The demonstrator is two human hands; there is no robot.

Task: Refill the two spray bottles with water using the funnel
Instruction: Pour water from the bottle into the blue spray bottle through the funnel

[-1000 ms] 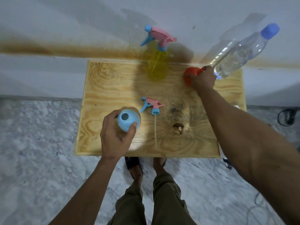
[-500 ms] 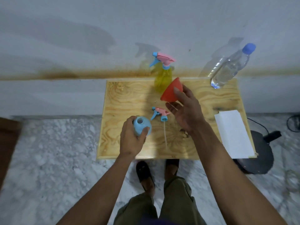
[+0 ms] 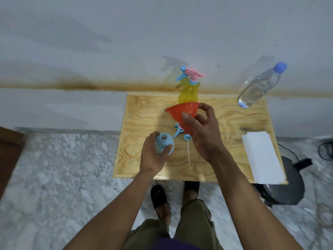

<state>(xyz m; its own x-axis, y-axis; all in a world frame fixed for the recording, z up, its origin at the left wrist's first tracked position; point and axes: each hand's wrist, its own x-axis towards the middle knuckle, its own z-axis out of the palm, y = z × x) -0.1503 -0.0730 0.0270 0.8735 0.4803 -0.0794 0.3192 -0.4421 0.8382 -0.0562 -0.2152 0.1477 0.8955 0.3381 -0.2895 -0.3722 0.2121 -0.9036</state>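
Funnel up in the air, blue bottle open and waiting.

The wooden table [image 3: 144,112] holds everything, with white paper [image 3: 261,156] at its 3 o'clock edge. The water bottle [image 3: 259,87] stands at 1 o'clock with its cap on, and the yellow spray bottle [image 3: 188,91] at 12 o'clock has its top on too. The right hand [image 3: 203,134] grips the red funnel [image 3: 180,112], thumb on the near side and fingers [image 3: 207,108] curled round the far rim at 3 o'clock. The left hand [image 3: 153,156] wraps shut around the blue bottle [image 3: 164,143], whose open hole sits at 8 o'clock from the funnel, near but apart. The loose spray top [image 3: 178,132] lies just under the funnel. I think the funnel tip could miss the small hole or bump the bottle over, because the hole is tiny and the funnel is tilted.
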